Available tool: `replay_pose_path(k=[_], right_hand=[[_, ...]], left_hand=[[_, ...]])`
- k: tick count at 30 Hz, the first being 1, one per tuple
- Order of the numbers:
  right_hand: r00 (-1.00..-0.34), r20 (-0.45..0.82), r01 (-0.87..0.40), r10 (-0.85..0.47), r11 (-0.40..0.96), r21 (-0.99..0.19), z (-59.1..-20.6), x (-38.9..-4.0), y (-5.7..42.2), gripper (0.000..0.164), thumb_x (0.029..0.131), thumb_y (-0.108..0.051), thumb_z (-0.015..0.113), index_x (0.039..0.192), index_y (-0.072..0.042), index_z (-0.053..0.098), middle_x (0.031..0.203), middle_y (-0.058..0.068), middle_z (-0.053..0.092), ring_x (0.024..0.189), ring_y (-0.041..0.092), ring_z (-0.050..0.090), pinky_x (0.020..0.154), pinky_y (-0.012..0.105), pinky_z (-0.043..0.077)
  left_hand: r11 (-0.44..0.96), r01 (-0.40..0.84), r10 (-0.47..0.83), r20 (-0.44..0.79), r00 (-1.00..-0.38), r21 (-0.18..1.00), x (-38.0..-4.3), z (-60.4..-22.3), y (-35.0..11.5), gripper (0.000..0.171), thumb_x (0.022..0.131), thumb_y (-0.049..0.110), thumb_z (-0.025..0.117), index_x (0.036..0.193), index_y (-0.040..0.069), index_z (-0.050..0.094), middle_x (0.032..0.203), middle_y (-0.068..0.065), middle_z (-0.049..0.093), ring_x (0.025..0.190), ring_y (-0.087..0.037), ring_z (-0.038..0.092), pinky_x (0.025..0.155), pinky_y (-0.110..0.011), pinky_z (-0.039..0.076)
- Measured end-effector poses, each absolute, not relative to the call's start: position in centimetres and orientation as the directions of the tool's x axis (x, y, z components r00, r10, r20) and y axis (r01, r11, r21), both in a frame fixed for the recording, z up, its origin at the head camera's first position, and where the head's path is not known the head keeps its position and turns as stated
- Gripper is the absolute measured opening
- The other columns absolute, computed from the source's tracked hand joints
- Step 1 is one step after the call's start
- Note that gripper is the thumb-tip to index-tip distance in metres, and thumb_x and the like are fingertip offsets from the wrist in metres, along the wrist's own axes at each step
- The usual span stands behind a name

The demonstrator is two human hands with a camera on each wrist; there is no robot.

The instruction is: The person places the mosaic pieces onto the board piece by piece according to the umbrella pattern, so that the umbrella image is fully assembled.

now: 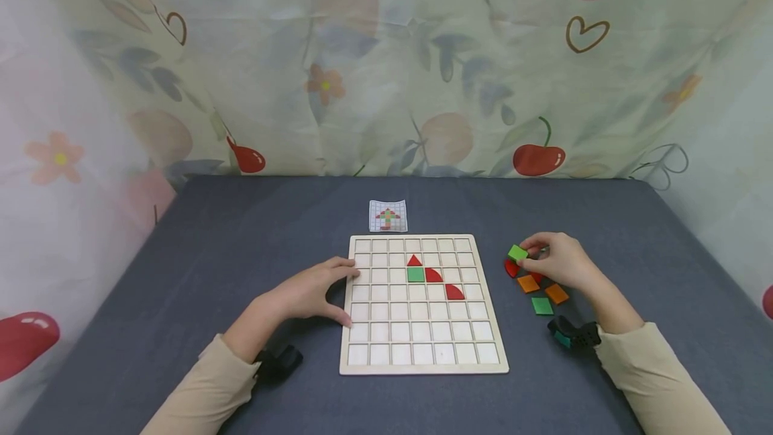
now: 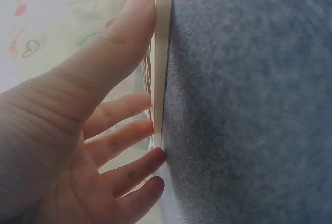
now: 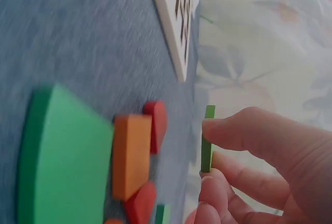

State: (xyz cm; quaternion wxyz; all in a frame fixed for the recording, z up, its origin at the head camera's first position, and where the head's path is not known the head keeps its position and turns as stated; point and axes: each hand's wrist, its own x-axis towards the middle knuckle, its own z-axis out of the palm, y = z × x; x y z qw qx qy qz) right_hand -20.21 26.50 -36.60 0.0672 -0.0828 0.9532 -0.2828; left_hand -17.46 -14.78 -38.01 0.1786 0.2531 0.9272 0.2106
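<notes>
My right hand (image 1: 558,260) pinches a green square tile (image 1: 517,252) between thumb and fingers, over the loose pieces to the right of the board. In the right wrist view the tile (image 3: 208,141) is seen edge-on. With fingers spread, my left hand (image 1: 304,291) rests on the left edge of the wooden grid board (image 1: 424,369); in the left wrist view its thumb (image 2: 136,6) lies along the rim. Set in the board's cells are a red triangle (image 1: 414,261), a green square (image 1: 415,274) and two red quarter-circle pieces, one (image 1: 433,275) beside the green square, another (image 1: 455,292) lower right.
Near the right hand lie orange squares (image 1: 557,293), a green square (image 1: 542,306) and red pieces (image 1: 511,268). A small card (image 1: 388,216) with a coloured grid pattern lies behind the board. A printed curtain (image 1: 386,86) hangs at the dark table's far edge.
</notes>
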Motion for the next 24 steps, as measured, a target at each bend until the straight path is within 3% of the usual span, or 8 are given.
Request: replay_pose_path(k=[7,14,24], right_hand=[[-0.971,-0.018,-0.186,-0.237,0.805,-0.564,-36.3,-19.6,24.8,0.030,0.082,-0.014,0.068,0.107,0.002,0.064,0.096,0.018,0.061,0.068,0.015,0.053,0.053,0.027,0.044],[-0.955,0.041,-0.266,-0.294,0.787,-0.557,-36.0,-19.1,22.9,0.027,0.081,-0.012,0.070,0.104,0.001,0.064,0.097,0.015,0.061,0.074,0.015,0.053,0.059,0.024,0.044],[-0.928,0.027,-0.320,-0.372,0.757,-0.569,-36.5,-19.1,21.3,0.028,0.080,-0.011,0.071,0.105,0.001,0.065,0.098,0.014,0.063,0.070,0.012,0.055,0.055,0.024,0.045]], left_hand=[[0.782,0.399,0.547,-0.221,-0.807,0.479,-17.5,-38.0,-14.8,0.083,0.068,0.042,0.080,0.136,0.007,0.047,0.147,-0.014,0.037,0.133,-0.029,0.040,0.106,-0.045,0.036],[0.775,0.407,0.555,-0.212,-0.804,0.484,-17.4,-38.0,-14.8,0.083,0.068,0.041,0.081,0.135,0.006,0.047,0.146,-0.014,0.037,0.132,-0.029,0.040,0.106,-0.046,0.036],[0.778,0.404,0.552,-0.217,-0.805,0.481,-17.4,-38.0,-14.8,0.083,0.068,0.041,0.080,0.135,0.006,0.047,0.146,-0.014,0.037,0.133,-0.029,0.040,0.106,-0.046,0.036]])
